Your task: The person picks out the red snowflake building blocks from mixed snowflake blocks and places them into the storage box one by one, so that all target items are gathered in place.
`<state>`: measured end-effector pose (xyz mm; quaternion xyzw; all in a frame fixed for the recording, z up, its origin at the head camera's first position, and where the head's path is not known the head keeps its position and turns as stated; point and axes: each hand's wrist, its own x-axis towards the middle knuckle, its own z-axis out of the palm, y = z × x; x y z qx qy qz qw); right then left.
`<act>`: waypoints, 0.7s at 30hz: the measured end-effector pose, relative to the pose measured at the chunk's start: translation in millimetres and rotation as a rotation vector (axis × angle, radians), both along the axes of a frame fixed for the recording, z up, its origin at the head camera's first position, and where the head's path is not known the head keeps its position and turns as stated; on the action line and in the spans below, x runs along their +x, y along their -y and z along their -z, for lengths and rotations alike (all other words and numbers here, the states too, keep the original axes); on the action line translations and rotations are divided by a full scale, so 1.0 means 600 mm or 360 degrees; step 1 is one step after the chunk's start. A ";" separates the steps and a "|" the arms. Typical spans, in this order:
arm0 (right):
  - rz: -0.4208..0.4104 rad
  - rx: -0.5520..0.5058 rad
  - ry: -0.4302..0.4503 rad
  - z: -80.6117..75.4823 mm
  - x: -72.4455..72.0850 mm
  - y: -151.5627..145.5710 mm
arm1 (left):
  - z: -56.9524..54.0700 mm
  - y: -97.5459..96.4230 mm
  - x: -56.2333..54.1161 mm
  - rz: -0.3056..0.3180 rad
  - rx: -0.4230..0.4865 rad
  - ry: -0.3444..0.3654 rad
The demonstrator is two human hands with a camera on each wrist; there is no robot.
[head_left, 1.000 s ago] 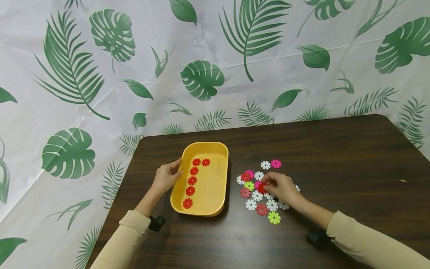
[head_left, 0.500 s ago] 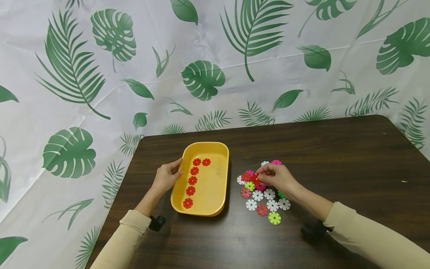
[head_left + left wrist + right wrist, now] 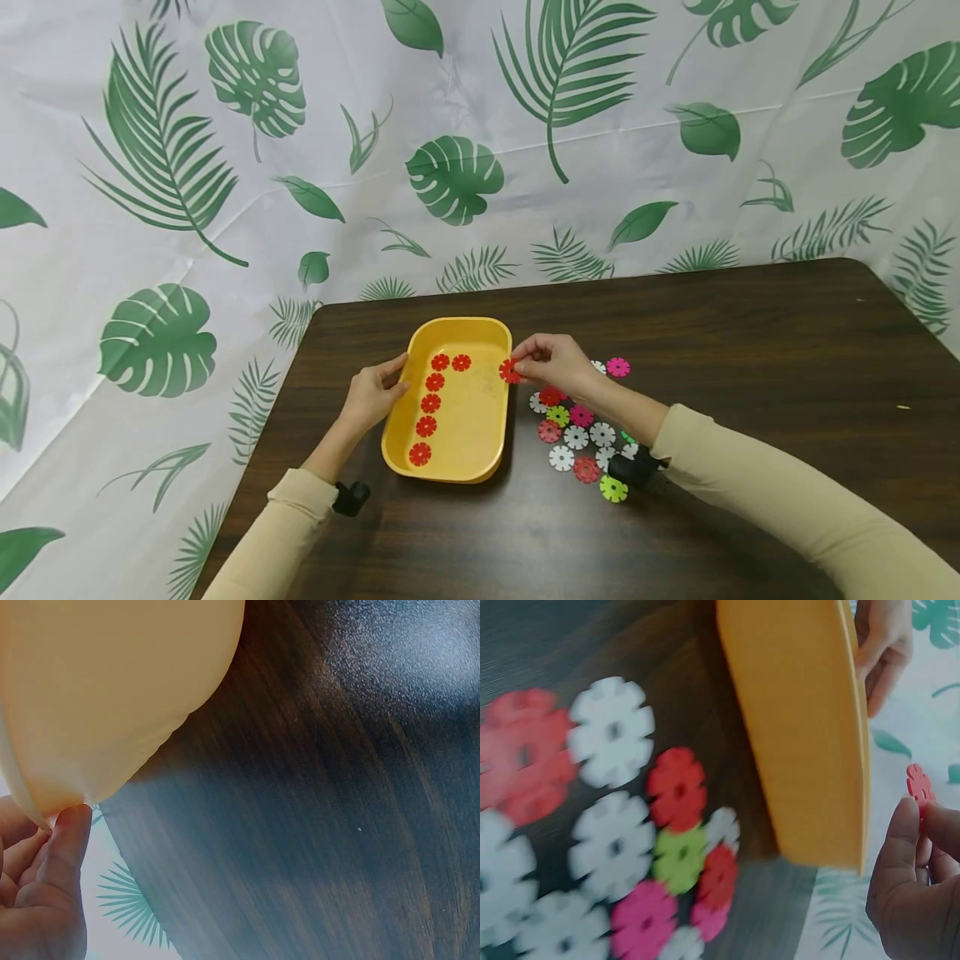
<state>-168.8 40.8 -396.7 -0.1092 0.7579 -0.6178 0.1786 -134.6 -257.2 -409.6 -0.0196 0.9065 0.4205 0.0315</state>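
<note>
My left hand (image 3: 369,395) pinches the left rim of a yellow plastic tray (image 3: 467,442); the left wrist view shows thumb and fingers on that rim (image 3: 30,814). Inside the tray, several red notched discs form a column along the left, with one more red disc (image 3: 461,362) beside the top one. My right hand (image 3: 558,363) pinches a red notched disc (image 3: 509,372) at the tray's right rim. In the right wrist view, this red disc (image 3: 919,782) stands between thumb and fingertips, above the table.
Right of the tray lies a loose group of notched discs, among them a white disc (image 3: 561,457), a yellow-green disc (image 3: 613,488) and a pink disc (image 3: 618,367). The dark wooden table (image 3: 750,350) ends at a leaf-print cloth (image 3: 450,100) behind and to the left.
My right hand has lifted a red disc from the loose group and moved it left to the tray's right rim. My left hand stays on the tray.
</note>
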 end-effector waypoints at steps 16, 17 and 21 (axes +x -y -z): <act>-0.0120 0.0101 0.0026 0.003 -0.047 0.134 | 0.004 0.001 -0.003 0.0016 -0.0008 -0.0012; -0.0127 0.0116 0.0023 0.004 -0.050 0.139 | 0.005 0.001 -0.004 0.0013 -0.0007 -0.0009; -0.0144 0.0215 -0.0038 0.010 -0.059 0.157 | 0.006 0.002 -0.005 0.0009 -0.0007 -0.0018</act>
